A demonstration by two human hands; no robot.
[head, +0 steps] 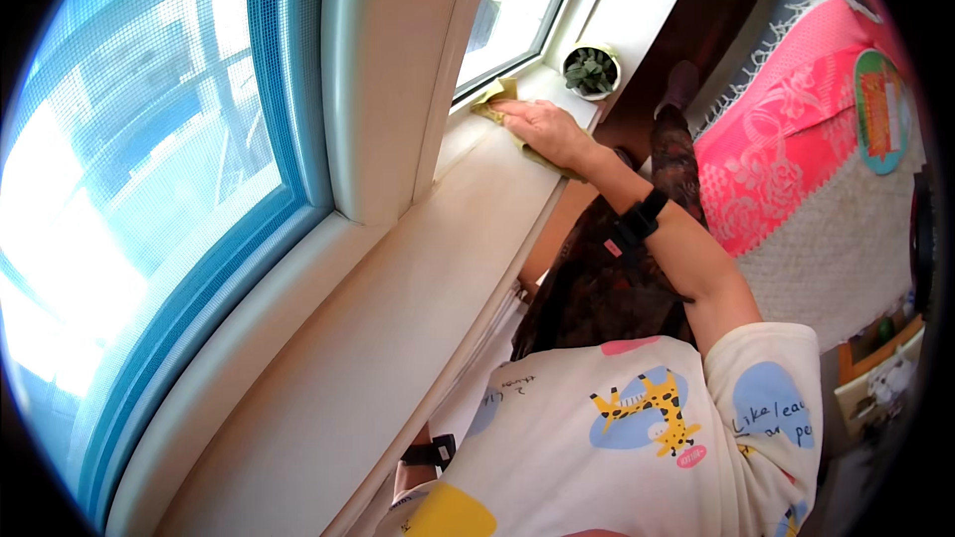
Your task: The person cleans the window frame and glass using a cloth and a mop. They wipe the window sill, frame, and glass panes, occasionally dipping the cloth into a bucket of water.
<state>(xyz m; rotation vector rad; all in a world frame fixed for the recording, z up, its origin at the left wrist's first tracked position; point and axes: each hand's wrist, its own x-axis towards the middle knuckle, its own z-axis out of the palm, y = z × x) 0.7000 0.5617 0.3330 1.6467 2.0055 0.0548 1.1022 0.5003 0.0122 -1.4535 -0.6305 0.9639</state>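
My right hand (548, 133) presses a yellow-green cloth (492, 98) onto the white windowsill (373, 313), near the bottom corner of the window frame. One part of the cloth bunches up past my fingertips, and another hangs out under my palm towards the sill's front edge. Just beyond the hand, a small succulent (589, 71) in a round white pot stands on the sill. My left hand is out of view; only the left wrist with a black strap (429, 453) shows below the sill's edge.
A blue mesh window screen (164, 186) fills the left side, beside a thick white window post (388, 74). To the right lie a pink floral cloth with a fringe (776, 142), a pale quilted cover (828, 268) and a green-rimmed oval item (880, 112).
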